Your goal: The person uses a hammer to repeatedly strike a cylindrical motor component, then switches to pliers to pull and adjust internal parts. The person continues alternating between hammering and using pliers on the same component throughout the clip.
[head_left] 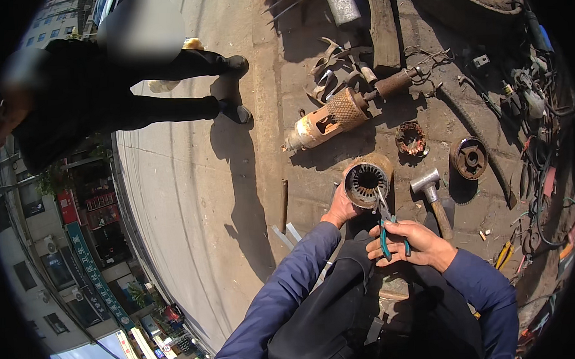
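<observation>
Signs, far left: green signboard (98, 277) with pale characters and a dark sign (81, 278) beside it, both steeply tilted; lettering not transcribed.
Bystander: person in black (56, 100) on the pavement, appearing sideways; head blurred out, shadow (247, 200) falling across the ground.
Rod: thin dark bar (285, 205), flat on the ground, left of the hands.
Housing: rusty cylinder with patterned collar (330, 120), lying beyond the hands; curved metal pieces (324, 72) just behind it.
Left hand (344, 206): closed around the left side of the rusty stator (384, 165); some fingers hidden behind its shell.
Stator position: above the lap, between the knees and the housing, slotted bore toward the viewer; depth of the bore dark, hard to make out.
Right hand (418, 241): fingers wrapped loosely about teal-handled pliers (384, 236), handles somewhat apart; the nose overlaps the stator's near rim. Whether it pinches anything: cannot tell.
Wound ring: coppery coil (411, 139), right of the stator.
Hammer (426, 183): flat on the paving, handle running close to the right hand.
Wheel: round rusty part (469, 159), right of the hammer.
Right edge: tangled cables (540, 162), crowded and partly lost in the dark rim; large rusty basin (475, 1) cut off above.
</observation>
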### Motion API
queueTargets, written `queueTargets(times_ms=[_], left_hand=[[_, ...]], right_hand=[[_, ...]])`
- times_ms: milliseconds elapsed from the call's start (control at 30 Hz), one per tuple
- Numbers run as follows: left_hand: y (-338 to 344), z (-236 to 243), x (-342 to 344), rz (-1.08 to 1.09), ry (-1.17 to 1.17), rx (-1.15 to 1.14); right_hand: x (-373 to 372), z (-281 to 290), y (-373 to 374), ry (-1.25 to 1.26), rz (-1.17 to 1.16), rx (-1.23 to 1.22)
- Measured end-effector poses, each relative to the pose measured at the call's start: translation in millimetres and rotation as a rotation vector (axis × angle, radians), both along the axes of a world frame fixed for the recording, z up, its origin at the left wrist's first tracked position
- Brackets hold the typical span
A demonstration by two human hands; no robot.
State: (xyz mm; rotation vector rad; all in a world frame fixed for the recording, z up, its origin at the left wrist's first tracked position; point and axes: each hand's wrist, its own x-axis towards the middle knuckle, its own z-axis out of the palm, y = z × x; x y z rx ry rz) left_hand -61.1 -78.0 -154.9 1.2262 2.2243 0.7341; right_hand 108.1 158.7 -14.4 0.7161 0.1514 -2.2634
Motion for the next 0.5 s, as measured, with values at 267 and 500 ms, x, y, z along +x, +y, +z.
queueTargets(times_ms=[267, 500], left_hand=[[0, 13, -1, 0.024, -0.023, 0.036], [-9, 9, 1, 0.016, -0.069, -0.055]], right_hand=[[-3, 7, -20, -0.049, -0.045, 0.087], [6, -34, -27, 0.310, -0.039, 0.416]])
